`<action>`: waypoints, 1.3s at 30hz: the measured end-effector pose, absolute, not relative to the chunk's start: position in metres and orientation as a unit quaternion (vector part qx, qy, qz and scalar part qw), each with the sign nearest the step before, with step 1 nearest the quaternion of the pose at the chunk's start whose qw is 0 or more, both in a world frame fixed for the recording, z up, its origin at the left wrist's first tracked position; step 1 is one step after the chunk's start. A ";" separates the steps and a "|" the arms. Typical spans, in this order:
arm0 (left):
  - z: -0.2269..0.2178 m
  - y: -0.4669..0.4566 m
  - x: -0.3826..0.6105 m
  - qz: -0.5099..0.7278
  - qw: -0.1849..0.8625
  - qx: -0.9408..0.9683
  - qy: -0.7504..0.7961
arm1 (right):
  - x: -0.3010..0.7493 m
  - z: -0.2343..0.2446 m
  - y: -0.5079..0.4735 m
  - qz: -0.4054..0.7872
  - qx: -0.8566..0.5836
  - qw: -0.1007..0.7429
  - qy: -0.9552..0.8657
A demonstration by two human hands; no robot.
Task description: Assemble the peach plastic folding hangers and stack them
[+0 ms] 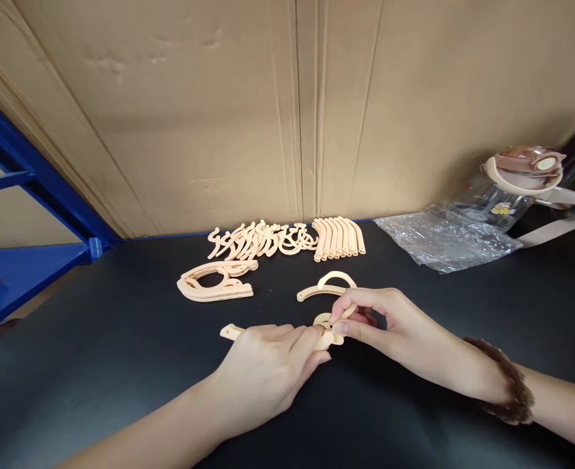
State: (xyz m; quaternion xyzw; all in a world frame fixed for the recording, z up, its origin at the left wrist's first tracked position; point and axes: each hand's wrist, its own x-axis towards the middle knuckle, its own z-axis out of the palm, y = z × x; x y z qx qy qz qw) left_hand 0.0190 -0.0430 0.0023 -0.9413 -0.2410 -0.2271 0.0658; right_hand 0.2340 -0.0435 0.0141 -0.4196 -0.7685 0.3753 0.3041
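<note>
My left hand [277, 368] is closed around a long beige hanger arm [230, 332]; one end sticks out past the knuckles on the left. At its other end, rounded beige parts [336, 339] meet under my fingertips, partly hidden. A pinch of my right thumb and forefinger holds a curved beige hanger hook [342, 276] against that joint, with my right hand [389, 319] coming in from the right. Both hands are just above the black table. Behind the hook lies a loose curved hanger arm [311, 292], partly covered by my right hand.
Folded beige hangers [194, 293] lie stacked at the left. Farther back are a heap of loose hooks [248, 242] and a row of hanger arms [338, 238]. A clear plastic bag [438, 241] and a strapped bottle [502, 189] are at the right, before a cardboard wall [194, 117].
</note>
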 end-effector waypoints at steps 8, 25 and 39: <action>0.007 -0.043 0.013 -0.269 0.010 -0.917 -0.295 | 0.240 0.016 -0.049 0.256 -0.378 0.321 -0.829; 0.029 -0.027 0.004 -0.335 -0.691 -0.484 -0.419 | 0.254 0.007 -0.018 0.096 -0.462 0.225 -0.853; 0.042 -0.032 0.005 -0.278 -0.738 -0.405 -0.463 | 0.249 0.009 -0.035 0.063 -0.372 0.235 -0.896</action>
